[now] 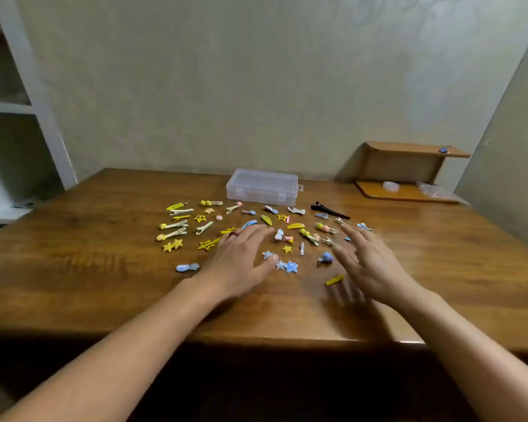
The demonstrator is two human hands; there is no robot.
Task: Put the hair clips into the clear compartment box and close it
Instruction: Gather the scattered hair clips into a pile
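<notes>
Several small hair clips [265, 220], mostly yellow and blue, lie scattered across the middle of the wooden table [73, 269]. Behind them stands the clear compartment box [262, 186], its lid shut. My left hand [241, 263] hovers palm down over the clips with fingers spread, its thumb next to a blue star clip [290, 267]. My right hand [366, 263] is open too, slightly blurred, above the right part of the spread near a yellow bar clip [334, 279]. A long black clip [329, 210] lies to the right of the box. Neither hand holds anything.
A small wooden two-level shelf [409, 166] stands at the table's back right, with a clear round item and a plastic bag on its lower board. A white shelving unit [28, 108] stands to the left. The wall runs right behind the table.
</notes>
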